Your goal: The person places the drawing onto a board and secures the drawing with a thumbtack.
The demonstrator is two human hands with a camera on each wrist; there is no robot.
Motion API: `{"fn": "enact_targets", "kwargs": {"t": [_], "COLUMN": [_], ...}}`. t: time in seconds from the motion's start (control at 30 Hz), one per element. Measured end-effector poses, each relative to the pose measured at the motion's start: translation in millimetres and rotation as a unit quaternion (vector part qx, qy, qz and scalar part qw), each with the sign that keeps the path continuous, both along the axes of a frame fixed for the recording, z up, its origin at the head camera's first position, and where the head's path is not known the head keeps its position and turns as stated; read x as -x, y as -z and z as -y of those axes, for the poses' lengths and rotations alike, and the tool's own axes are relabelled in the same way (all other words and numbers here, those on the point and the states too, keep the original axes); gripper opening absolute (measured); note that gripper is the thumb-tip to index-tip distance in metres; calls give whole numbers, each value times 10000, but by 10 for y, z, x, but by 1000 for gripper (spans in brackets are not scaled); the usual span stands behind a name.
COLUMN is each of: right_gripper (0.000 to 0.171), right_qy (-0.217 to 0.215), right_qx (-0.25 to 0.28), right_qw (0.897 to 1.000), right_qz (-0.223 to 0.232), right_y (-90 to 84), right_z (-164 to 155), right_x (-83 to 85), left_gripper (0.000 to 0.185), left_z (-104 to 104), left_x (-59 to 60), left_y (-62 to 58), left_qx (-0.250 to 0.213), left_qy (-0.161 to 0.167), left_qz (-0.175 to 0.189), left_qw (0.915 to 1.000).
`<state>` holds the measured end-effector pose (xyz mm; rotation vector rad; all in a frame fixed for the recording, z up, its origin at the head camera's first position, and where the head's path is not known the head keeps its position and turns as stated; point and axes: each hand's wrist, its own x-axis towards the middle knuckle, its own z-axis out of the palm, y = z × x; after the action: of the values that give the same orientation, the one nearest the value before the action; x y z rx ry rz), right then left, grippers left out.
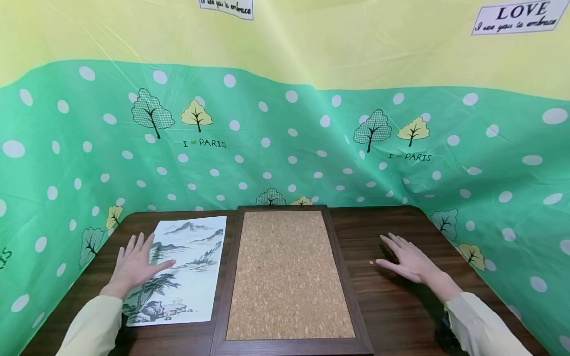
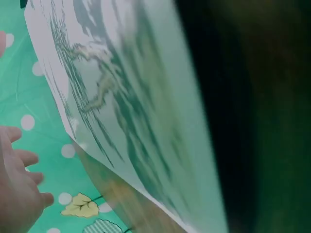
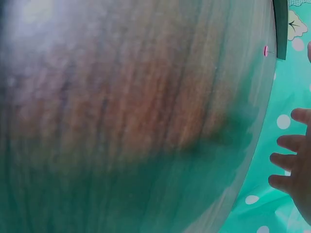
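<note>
On painting (image 1: 180,269): left hand (image 1: 135,264) flat, fingers spread.

Bare table (image 1: 392,306) right of cork board (image 1: 287,277), painting (image 1: 184,269) left

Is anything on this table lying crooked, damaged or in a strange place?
Nothing is damaged or spilled. The landscape print lies slightly askew beside the cork board, under the left hand. One small pushpin lies loose on the table by the right hand's thumb.
</note>
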<state>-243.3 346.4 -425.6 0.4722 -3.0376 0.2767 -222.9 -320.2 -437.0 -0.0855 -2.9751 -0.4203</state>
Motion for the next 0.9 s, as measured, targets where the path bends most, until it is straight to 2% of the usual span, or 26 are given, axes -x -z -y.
{"fn": "enact_targets", "kwargs": {"t": [0.13, 0.23, 0.43, 0.63, 0.9], "right_gripper": [79, 77, 74, 63, 52], "right_qy": [-37, -24, 24, 48, 76], "right_qx": [47, 180, 641, 1380, 1980], "right_qw": [9999, 9998, 9979, 9903, 9794], "right_qz": [-99, -101, -7, 168, 394], "right_y": [7, 16, 33, 47, 44], "right_z": [1, 7, 27, 69, 137], "right_x": [-20, -35, -42, -9, 6], "left_gripper": [103, 103, 109, 114, 112], "left_z": [81, 131, 205, 238, 227], "left_x": [-22, -45, -67, -83, -84], "left_y": [0, 8, 7, -44, -74], "left_qx": [-85, -140, -429, -868, -1102], "left_qy": [-134, -197, -379, -661, -892], "left_qz": [196, 214, 412, 873, 1267], "left_qw": [9997, 9995, 9975, 9902, 9818]}}
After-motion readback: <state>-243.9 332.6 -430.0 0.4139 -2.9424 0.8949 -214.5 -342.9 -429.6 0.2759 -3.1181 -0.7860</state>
